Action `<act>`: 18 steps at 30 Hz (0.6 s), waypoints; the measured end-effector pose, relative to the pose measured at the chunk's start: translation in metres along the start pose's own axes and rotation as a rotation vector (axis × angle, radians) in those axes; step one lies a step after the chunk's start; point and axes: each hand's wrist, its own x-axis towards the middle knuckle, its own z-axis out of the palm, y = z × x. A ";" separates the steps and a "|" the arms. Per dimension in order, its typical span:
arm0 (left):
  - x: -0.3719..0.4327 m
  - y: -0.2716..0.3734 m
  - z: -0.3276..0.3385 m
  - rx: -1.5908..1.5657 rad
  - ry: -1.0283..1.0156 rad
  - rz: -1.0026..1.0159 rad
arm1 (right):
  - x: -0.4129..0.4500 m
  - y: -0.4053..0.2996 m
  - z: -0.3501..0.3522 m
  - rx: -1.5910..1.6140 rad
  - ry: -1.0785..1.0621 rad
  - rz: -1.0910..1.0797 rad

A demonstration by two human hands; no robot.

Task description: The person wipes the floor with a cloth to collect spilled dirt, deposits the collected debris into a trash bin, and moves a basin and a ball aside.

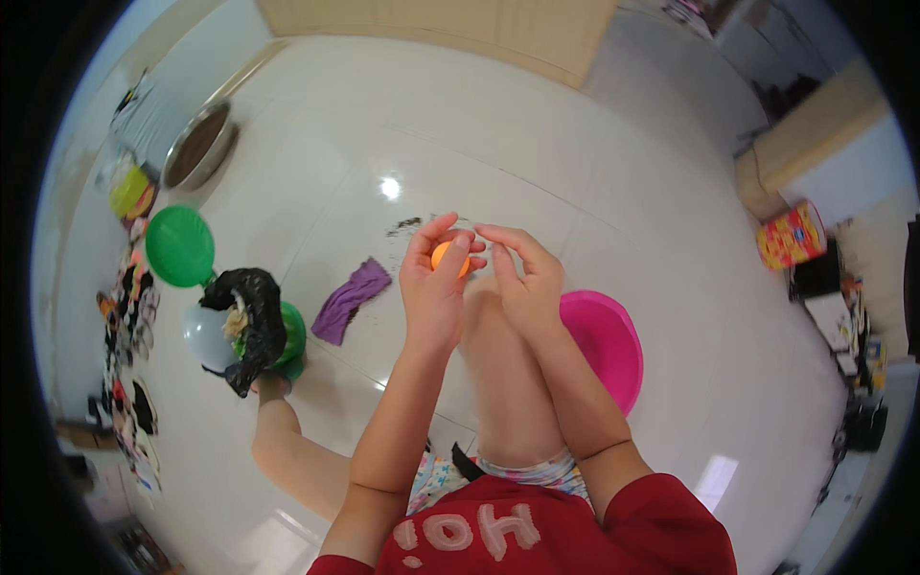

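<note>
My left hand [438,287] holds a small round orange object [450,259] in its curled fingers, the thumb lying over it. Close beside it on the right is my right hand [528,284], its thumb and index finger nearly together; whether a small thing is between them cannot be told. Both hands are above my bent knee. On the floor left of them lies a crumpled purple cloth [352,302], and dark smudges [406,226] mark the tiles beyond my fingers. A pink plastic basin [607,352] stands to the right, partly hidden by my right forearm.
At left stands a green bin [293,334] lined with a black plastic bag [266,316], its round green lid [180,246] raised. A metal bowl with dark contents [198,147] is farther back. Shoes [144,406] line the left wall; a red-yellow container [793,236] stands right.
</note>
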 end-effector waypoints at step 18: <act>-0.081 -0.235 0.070 0.643 0.036 -0.491 | -0.404 0.242 -0.175 0.619 1.177 1.334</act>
